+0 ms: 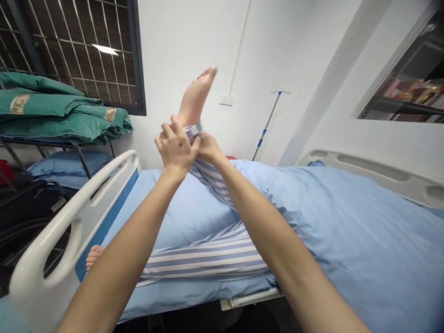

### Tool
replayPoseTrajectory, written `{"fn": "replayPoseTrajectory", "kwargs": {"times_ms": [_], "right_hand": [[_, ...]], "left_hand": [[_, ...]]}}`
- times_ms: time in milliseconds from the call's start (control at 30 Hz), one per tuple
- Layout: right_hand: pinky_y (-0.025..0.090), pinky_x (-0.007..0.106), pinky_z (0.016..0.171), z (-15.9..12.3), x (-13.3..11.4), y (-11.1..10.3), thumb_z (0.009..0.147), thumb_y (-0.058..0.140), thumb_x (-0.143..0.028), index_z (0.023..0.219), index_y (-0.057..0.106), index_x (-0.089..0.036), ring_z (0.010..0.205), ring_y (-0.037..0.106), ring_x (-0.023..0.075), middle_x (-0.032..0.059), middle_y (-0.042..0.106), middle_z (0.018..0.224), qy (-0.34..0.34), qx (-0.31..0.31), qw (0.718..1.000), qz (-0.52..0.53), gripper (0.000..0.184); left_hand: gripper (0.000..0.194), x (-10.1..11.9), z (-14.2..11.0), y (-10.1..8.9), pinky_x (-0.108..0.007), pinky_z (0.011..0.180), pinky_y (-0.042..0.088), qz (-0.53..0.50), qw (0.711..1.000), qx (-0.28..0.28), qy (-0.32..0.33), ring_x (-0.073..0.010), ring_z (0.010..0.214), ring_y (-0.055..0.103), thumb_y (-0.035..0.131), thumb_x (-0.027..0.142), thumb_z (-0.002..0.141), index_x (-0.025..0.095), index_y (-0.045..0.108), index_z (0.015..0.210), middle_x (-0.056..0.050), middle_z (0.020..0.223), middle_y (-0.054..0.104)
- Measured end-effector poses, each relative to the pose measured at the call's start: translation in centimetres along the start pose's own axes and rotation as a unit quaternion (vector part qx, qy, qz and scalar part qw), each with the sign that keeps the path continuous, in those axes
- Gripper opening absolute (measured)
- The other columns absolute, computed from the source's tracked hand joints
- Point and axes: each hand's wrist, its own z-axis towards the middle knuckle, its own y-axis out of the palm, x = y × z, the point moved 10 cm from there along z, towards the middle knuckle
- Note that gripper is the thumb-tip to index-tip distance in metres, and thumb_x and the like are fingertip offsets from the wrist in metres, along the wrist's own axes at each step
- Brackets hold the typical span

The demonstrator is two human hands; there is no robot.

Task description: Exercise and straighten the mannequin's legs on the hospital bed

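Note:
A leg in blue-and-white striped trousers (217, 178) is raised at a slant above the bed, its bare foot (196, 95) pointing up. My left hand (176, 145) is wrapped round the lower leg near the ankle, fingers curled over the trouser cuff (193, 131). From the other side my right hand (208, 147) closes on the same lower leg, its fingers mostly hidden. The other leg (208, 259) lies flat along the mattress, with its bare toes (93, 256) partly behind my left forearm. A blue quilt (329, 217) covers the rest of the body.
A white bed end board (74, 208) stands at left, with a wheelchair (31, 217) beyond it. Folded green quilts (62, 111) lie on a rack under the barred window. An IV pole (267, 125) stands behind the bed, and a side rail (374, 173) runs along the far right.

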Motion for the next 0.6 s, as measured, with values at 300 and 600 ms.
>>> {"fn": "replayPoseTrajectory", "kwargs": {"times_ms": [300, 600], "right_hand": [[0.048, 0.03, 0.071, -9.7, -4.1, 24.0, 0.052, 0.076, -0.04, 0.105, 0.06, -0.018, 0.089, 0.063, 0.0271, 0.0095, 0.067, 0.099, 0.044, -0.337, 0.938, -0.072, 0.06], [0.046, 0.024, 0.074, -6.2, -3.9, 17.6, 0.059, 0.074, -0.031, 0.103, 0.061, -0.014, 0.088, 0.06, 0.0197, 0.0038, 0.067, 0.097, 0.03, -0.29, 0.956, -0.028, 0.049]], "left_hand": [[0.086, -22.6, -14.7, 5.7, -0.056, 0.095, 0.035, 0.067, 0.94, -0.242, -0.233, -0.0416, 0.119, 0.044, 0.03, 0.06, 0.083, -0.005, 0.016, 0.138, -0.032, 0.13, 0.042], [0.084, -16.7, -9.6, 3.8, -0.057, 0.095, 0.037, 0.022, 0.958, -0.218, -0.186, -0.0421, 0.123, 0.04, 0.035, 0.063, 0.08, 0.002, 0.023, 0.136, -0.03, 0.131, 0.039]]}}
